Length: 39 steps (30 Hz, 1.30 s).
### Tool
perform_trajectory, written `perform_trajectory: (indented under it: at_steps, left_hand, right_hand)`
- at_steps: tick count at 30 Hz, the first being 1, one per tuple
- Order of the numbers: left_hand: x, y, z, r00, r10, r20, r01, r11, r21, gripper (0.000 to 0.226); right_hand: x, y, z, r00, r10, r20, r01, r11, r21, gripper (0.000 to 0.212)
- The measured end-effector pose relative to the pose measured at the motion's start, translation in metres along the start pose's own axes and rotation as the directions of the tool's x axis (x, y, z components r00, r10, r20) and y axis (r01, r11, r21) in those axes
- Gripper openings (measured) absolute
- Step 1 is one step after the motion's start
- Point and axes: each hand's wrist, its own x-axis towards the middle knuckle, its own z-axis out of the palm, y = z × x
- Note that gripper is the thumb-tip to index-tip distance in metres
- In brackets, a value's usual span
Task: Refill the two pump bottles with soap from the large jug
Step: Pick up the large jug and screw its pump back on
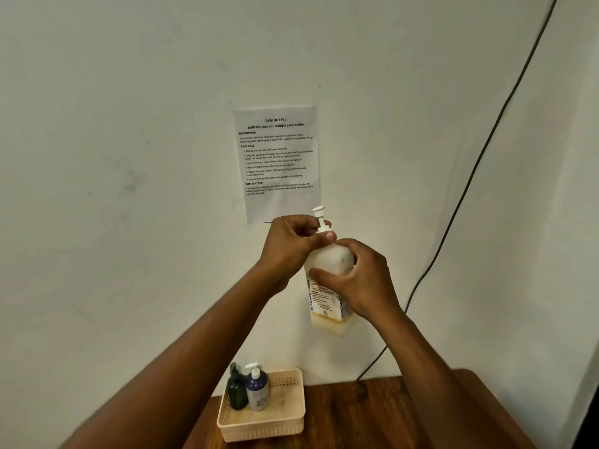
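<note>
Step in hand: the person is likely working the pump collar on a white pump bottle [329, 286] held up in the air before the wall; tightening or loosening cannot be told.
Left hand [291, 241]: pinching the collar under the pump head [319, 215].
Right hand [359, 283]: wrapping around the bottle's body, holding it upright.
Other bottles: a dark bottle [236, 392] and a blue bottle [257, 388] are standing in the basket [262, 429] on the desk [356, 416].
Large jug: not showing.
Next move: probably calling for a firm body grip while twisting.

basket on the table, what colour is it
Pale peach plastic lattice basket, seen in the head view.
</note>
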Motion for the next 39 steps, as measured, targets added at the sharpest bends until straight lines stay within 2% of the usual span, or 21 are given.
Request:
perform_trajectory:
  at_steps: [2,4,7,8,10,12,14,15,16,18,21,24,26,28,30,32,34,35,37,39]
  left_hand:
    - [0.005,0.003,-0.009,0.984,-0.032,0.174,0.041,0.998,-0.050,0.021]
    - [0.011,0.010,-0.021,0.921,-0.059,0.384,0.089,0.994,-0.062,0.028]
    - [0.016,0.019,-0.030,0.854,-0.093,0.512,0.110,0.994,-0.003,0.033]
    - [0.015,0.020,-0.030,0.855,-0.101,0.509,0.110,0.994,0.013,0.033]
    - [0.008,0.020,-0.023,0.909,-0.084,0.408,0.073,0.996,0.044,0.029]
    - [0.000,0.018,-0.012,0.982,-0.022,0.188,0.009,0.997,0.072,0.029]
    - [-0.003,0.014,-0.005,0.999,0.039,-0.012,-0.038,0.995,0.091,0.036]
    - [-0.004,0.013,-0.003,0.998,0.051,-0.044,-0.046,0.993,0.109,0.034]
    - [-0.004,0.014,-0.003,0.998,0.049,-0.037,-0.045,0.993,0.113,0.028]
    - [-0.002,0.016,-0.007,0.997,0.014,0.079,-0.019,0.998,0.068,0.015]
    - [0.003,0.021,-0.019,0.939,-0.051,0.341,0.060,0.998,-0.017,0.027]
    - [0.005,0.025,-0.026,0.892,-0.090,0.444,0.102,0.995,-0.004,0.032]
    - [0.000,0.026,-0.020,0.937,-0.059,0.344,0.062,0.998,0.002,0.027]
    - [-0.005,0.025,-0.010,0.991,0.004,0.134,-0.002,1.000,-0.012,0.034]
    - [-0.008,0.023,-0.003,0.999,0.044,-0.032,-0.042,0.998,0.054,0.042]
    - [-0.006,0.024,-0.004,0.997,0.059,-0.058,-0.052,0.990,0.130,0.030]
    - [-0.002,0.025,-0.012,0.997,0.042,0.068,-0.046,0.997,0.067,0.012]
    - [0.000,0.026,-0.017,0.987,0.027,0.161,-0.029,1.000,0.008,0.011]
    - [0.002,0.028,-0.025,0.946,0.012,0.325,0.010,0.998,-0.065,0.021]
    - [0.003,0.031,-0.030,0.910,0.012,0.414,0.022,0.997,-0.076,0.027]
  right_hand:
    - [0.000,0.000,-0.005,1.000,0.006,0.016,-0.006,1.000,0.020,0.065]
    - [-0.001,-0.002,-0.008,0.999,-0.003,0.050,0.000,0.999,0.055,0.061]
    - [-0.003,-0.005,-0.010,0.998,-0.017,0.057,0.013,0.997,0.078,0.058]
    - [-0.003,-0.007,-0.010,0.999,-0.017,0.047,0.014,0.997,0.074,0.059]
    - [0.000,-0.008,-0.010,0.999,-0.016,0.029,0.014,0.998,0.054,0.062]
    - [0.002,-0.010,-0.010,1.000,-0.019,0.024,0.018,0.999,0.029,0.068]
    - [0.002,-0.011,-0.009,0.999,-0.030,0.025,0.030,0.999,0.016,0.070]
    - [0.002,-0.012,-0.009,0.999,-0.033,0.023,0.033,0.999,0.019,0.068]
    - [0.001,-0.012,-0.009,0.999,-0.031,0.021,0.030,0.999,0.023,0.066]
    - [0.001,-0.011,-0.010,1.000,-0.017,0.024,0.017,0.999,0.036,0.062]
    - [0.001,-0.011,-0.014,0.999,-0.020,0.045,0.017,0.997,0.072,0.058]
    - [0.001,-0.014,-0.016,0.999,-0.015,0.039,0.012,0.997,0.081,0.059]
    - [0.002,-0.017,-0.017,1.000,-0.017,0.025,0.015,0.997,0.074,0.061]
    - [0.003,-0.019,-0.017,0.999,-0.026,0.027,0.024,0.997,0.072,0.065]
    - [0.002,-0.021,-0.015,0.999,-0.034,0.031,0.032,0.996,0.078,0.070]
    - [0.001,-0.021,-0.015,0.999,-0.033,0.033,0.030,0.996,0.084,0.069]
    - [0.000,-0.020,-0.018,0.998,-0.029,0.052,0.023,0.993,0.116,0.063]
    - [0.000,-0.020,-0.019,0.997,-0.035,0.072,0.024,0.988,0.150,0.059]
    - [-0.001,-0.020,-0.022,0.992,-0.048,0.113,0.022,0.975,0.221,0.054]
    - [-0.001,-0.022,-0.022,0.991,-0.053,0.119,0.024,0.973,0.231,0.055]
